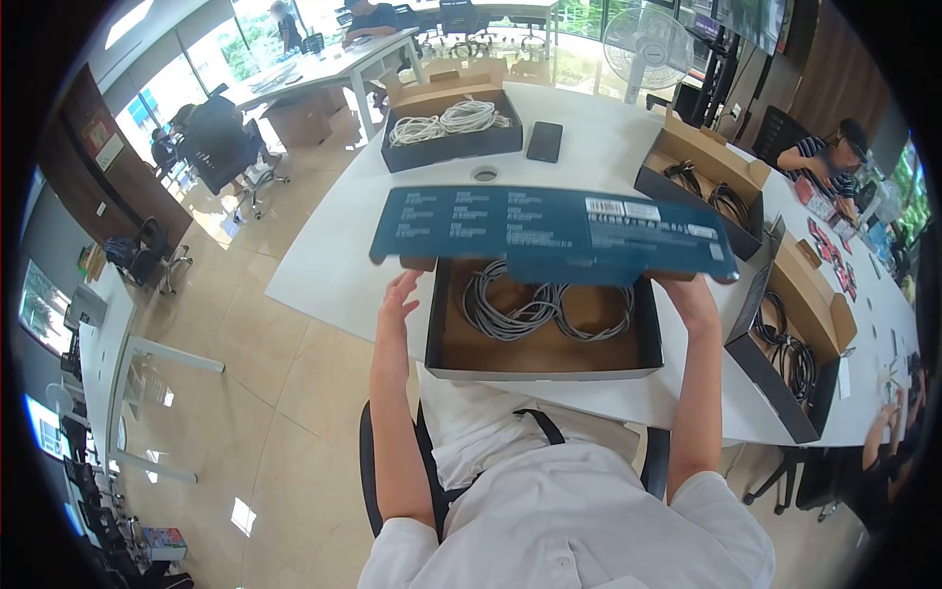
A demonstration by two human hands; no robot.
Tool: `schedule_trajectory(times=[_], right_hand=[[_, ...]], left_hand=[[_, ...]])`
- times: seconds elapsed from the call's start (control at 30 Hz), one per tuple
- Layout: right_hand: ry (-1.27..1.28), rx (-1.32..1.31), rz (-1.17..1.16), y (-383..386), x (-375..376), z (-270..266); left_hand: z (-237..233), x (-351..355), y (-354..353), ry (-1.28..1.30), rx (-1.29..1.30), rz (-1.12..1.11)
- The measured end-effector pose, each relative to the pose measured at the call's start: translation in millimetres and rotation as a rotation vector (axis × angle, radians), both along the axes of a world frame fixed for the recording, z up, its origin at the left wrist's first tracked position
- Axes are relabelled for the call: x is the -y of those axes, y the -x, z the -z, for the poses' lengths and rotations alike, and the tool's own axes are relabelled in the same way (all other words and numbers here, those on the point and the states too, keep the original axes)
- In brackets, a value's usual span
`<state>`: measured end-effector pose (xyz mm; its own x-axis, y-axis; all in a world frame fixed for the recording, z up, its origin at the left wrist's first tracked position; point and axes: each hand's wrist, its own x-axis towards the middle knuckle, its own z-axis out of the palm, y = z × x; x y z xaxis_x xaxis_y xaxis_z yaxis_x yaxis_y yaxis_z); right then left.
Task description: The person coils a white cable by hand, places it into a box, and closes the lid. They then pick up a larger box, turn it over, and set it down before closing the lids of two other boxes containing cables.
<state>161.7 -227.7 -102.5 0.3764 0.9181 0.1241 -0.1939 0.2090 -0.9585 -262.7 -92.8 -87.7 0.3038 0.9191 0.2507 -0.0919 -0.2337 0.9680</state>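
Blue lid (554, 234), one long flap printed in white, stands raised over the nearest box (545, 339) at the near edge of the white table (324, 265), straight ahead of the seated person. Four open boxes are on the table in all. The nearest box holds loose coils of grey cable (525, 306); their number is hard to make out.

Both bare forearms reach up and forward from the white shirt, one on each side of the nearest box. The left hand (400, 294) is open, its fingers stretched upward and its fingertips touching the lid's lower left edge. The right hand (690, 292) meets the lid's lower right edge, but its fingers are hidden behind the flap, so its grip cannot be told.

To the right stand two boxes of black cable, one near (790, 344) and one farther back (702, 175). Beyond the lid lie one round cable hole (484, 174), one dark phone (545, 141) and a fourth box with white cable (451, 128). One standing fan (646, 44) is behind the table.
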Motion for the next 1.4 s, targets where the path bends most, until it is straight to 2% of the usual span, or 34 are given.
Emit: schedule_trajectory(times=[0.17,0.27,0.37,0.4,0.47,0.53,0.67,0.77,0.87,1.0,1.17,1.27,1.4], right_hand=[[-0.032,-0.065,0.044,12.0,-2.3,-4.3],[-0.039,-0.029,0.011,4.6,7.1,3.7],[0.083,-0.100,-0.034,0.7,32.8,-13.2],[0.147,0.065,0.003,0.0,35.5,-11.9],[0.278,0.390,0.084,-3.9,42.6,-6.3],[0.272,0.332,0.090,-7.8,50.2,-1.6],[0.306,0.322,0.058,6.6,61.2,-8.4],[0.274,0.360,-0.070,13.4,73.6,-3.2],[0.296,0.330,-0.221,25.1,90.2,-5.8],[0.381,0.458,-0.329,46.7,108.8,-29.6],[0.186,0.780,-0.020,84.9,121.1,-13.7],[0.532,0.591,-0.022,101.7,127.1,-27.5],[0.507,0.739,0.131,112.1,132.4,-22.2]], left_hand=[[0.3,-1.3,-6.7,-0.022,-0.033,0.111],[4.5,6.9,3.6,0.023,-0.249,-0.139],[21.3,5.4,26.9,-0.021,-0.112,-0.037],[22.8,6.3,30.7,-0.032,-0.066,0.000],[21.9,11.9,35.1,0.021,-0.077,-0.164],[20.1,21.9,41.7,0.107,-0.049,-0.288],[6.3,41.0,40.7,0.138,-0.048,-0.118],[7.0,49.8,36.4,0.163,-0.280,0.013],[-20.0,68.1,25.3,0.096,-0.512,-0.065],[-15.3,73.9,26.6,0.025,-0.603,-0.122],[-15.8,93.4,26.4,-0.004,-0.627,-0.087],[0.0,102.6,21.7,-0.121,-0.601,-0.123],[3.7,114.2,12.6,-0.136,-0.698,-0.224]])
